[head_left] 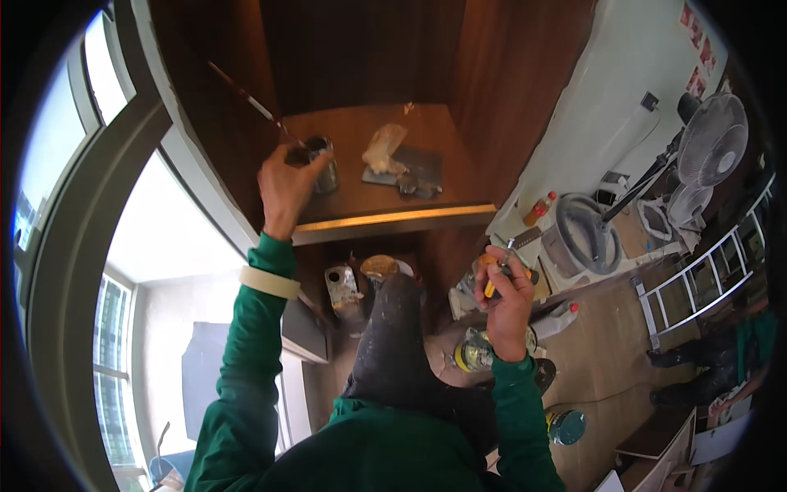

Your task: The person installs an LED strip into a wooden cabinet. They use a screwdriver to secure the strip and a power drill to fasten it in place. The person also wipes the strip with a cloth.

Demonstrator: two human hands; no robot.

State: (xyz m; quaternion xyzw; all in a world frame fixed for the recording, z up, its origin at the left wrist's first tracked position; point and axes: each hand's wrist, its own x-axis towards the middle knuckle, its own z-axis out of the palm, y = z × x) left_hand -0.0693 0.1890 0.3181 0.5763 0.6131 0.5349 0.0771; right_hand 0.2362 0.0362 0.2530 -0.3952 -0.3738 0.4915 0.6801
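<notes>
My left hand (pixel 288 187) reaches over the wooden shelf, its fingers closed near the lower end of a thin, long-handled brush (pixel 256 103). The brush slants up to the left, and its lower end meets a glass jar (pixel 326 175) with dark contents. My thumb lies by the jar's rim. Around my left sleeve sits a cream ring like a roll of masking tape (pixel 270 283). Lower right, my right hand (pixel 507 303) is closed on a yellow-and-black hand tool (pixel 492 288) with a small metal tip pointing up; its exact kind is partly hidden by my fingers.
Beside the jar lie a crumpled, pale plastic piece (pixel 385 149) and a dark flat sheet (pixel 426 168). Below the shelf stand an open can (pixel 341 285) and another container (pixel 379 265). At right are a fan (pixel 721 148), a bucket (pixel 574 238), a ladder (pixel 697 287) and another person (pixel 705 369).
</notes>
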